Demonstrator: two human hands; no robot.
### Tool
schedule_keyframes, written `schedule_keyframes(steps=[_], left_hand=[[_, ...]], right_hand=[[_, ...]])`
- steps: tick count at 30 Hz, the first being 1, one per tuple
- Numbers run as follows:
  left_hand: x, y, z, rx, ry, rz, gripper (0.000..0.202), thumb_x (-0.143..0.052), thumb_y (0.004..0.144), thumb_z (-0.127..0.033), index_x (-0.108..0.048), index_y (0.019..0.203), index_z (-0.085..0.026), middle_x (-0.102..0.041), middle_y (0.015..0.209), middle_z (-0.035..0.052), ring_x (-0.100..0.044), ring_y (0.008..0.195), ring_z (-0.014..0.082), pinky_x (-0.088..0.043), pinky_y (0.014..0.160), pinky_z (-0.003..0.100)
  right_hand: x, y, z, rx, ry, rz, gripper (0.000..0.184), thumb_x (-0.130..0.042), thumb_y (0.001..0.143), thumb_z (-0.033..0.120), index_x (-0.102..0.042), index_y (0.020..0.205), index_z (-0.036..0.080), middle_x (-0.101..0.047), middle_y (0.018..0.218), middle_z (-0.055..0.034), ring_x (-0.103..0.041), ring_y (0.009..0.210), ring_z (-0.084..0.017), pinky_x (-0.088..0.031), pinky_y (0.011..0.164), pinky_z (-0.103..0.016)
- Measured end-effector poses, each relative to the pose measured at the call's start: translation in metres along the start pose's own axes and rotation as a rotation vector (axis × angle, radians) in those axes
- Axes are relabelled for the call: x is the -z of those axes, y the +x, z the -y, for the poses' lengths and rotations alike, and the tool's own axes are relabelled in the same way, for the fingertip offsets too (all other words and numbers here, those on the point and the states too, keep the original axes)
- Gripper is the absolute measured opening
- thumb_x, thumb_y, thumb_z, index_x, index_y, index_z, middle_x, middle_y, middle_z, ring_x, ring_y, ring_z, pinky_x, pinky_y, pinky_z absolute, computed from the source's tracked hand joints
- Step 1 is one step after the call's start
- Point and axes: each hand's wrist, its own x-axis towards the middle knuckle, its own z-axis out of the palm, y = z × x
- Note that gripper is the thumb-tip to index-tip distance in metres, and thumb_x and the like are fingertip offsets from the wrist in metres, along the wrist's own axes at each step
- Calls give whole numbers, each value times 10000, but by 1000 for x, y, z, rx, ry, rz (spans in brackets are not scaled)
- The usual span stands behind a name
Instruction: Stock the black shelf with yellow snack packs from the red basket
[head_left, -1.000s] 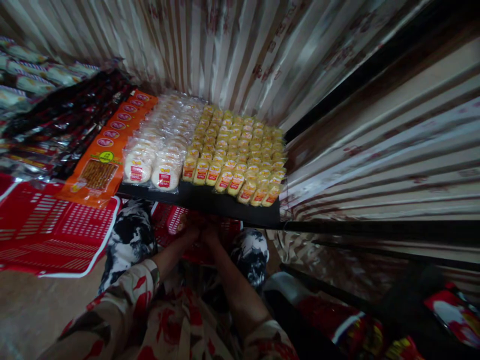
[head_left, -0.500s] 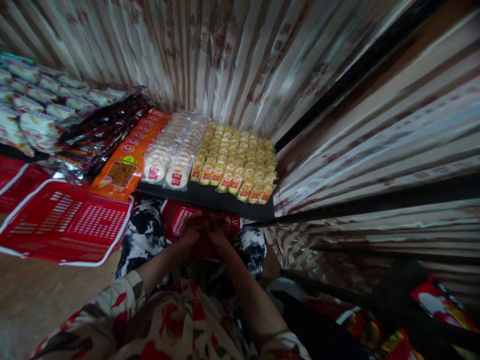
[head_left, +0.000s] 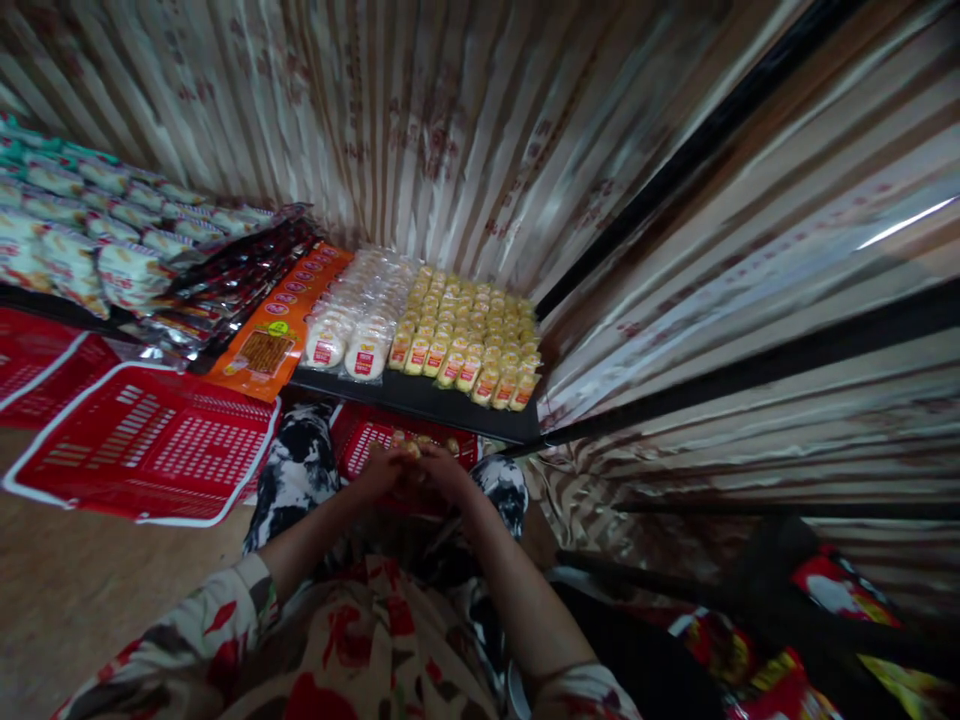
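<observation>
My left hand (head_left: 382, 472) and my right hand (head_left: 444, 472) meet in front of me, just above a red plastic basket (head_left: 358, 436) that sits between my knees. Both hands are closed around small yellowish snack packs (head_left: 411, 450), which show between the fingers. Ahead, a low black shelf (head_left: 420, 400) carries rows of small yellow snack packs (head_left: 472, 335) and, to their left, round white cakes in clear wrap (head_left: 358, 318). The hands are below and in front of the shelf edge.
Left of the white cakes lie orange packets (head_left: 274, 320), dark red wrapped sticks (head_left: 225, 275) and pale bagged snacks (head_left: 67, 230). Flat red basket (head_left: 150, 440) lies on the brown floor at left. Striped shiny curtain (head_left: 450, 120) walls the back and right; red packets (head_left: 825, 600) at lower right.
My hands have risen out of the red basket and come nearer to me, now with small yellowish packs showing between them. The view has pulled back and tilted, so the shelf looks smaller.
</observation>
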Motion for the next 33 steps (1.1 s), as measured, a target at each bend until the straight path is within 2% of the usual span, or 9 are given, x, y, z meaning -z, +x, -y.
schedule_keyframes(steps=[4,8,13,18,23,25,29,33], left_hand=[[5,-4,-2,-145,115,-87,369,-479,653,-46,-697,910,-196,-684,952,24,-572,971,171,-440,932,348],[7,-10,-9,-146,67,-126,360,-468,683,-76,-679,956,-179,-667,962,40,-584,931,169,-473,868,327],[12,-17,-30,-212,-29,-187,340,-413,735,-85,-642,971,-170,-652,943,39,-593,881,156,-484,821,305],[10,-17,-54,-339,-52,-287,252,-467,752,-111,-610,941,-197,-617,1008,41,-577,953,161,-466,877,318],[4,-7,-76,-411,17,-366,214,-470,774,-128,-588,936,-202,-582,1029,49,-560,997,176,-449,916,339],[3,0,-86,-480,35,-374,218,-457,771,-104,-579,927,-198,-572,1022,55,-554,1000,175,-448,920,334],[0,18,-103,-568,90,-374,218,-440,785,-88,-554,932,-201,-567,1027,56,-548,1006,172,-456,911,325],[-7,40,-113,-573,135,-371,273,-447,783,-78,-514,1014,-207,-571,1035,49,-549,1021,174,-462,907,326]], right_hand=[[1,-6,15,-70,50,53,251,-649,630,269,-647,874,213,-655,745,28,-605,654,-140,-505,606,-292],[3,-12,26,-48,118,57,320,-681,580,236,-659,897,208,-672,796,13,-612,692,-149,-494,609,-279],[3,-16,32,108,208,73,398,-721,588,270,-646,974,211,-694,898,-26,-641,760,-166,-496,647,-271],[5,-14,32,269,288,55,460,-759,585,363,-598,987,206,-686,920,-43,-645,797,-174,-489,741,-296],[13,-12,34,457,195,-102,380,-665,694,392,-583,1019,213,-651,993,-59,-621,887,-180,-485,798,-308],[17,-11,38,529,86,-227,368,-619,727,381,-584,1052,214,-630,1003,-64,-611,885,-177,-490,790,-306],[26,-10,49,591,-236,-563,366,-536,779,366,-604,1088,183,-584,907,-67,-579,746,-160,-498,675,-288],[31,-7,57,629,-323,-745,414,-496,799,343,-557,1147,126,-590,924,-85,-560,701,-149,-493,671,-290]])
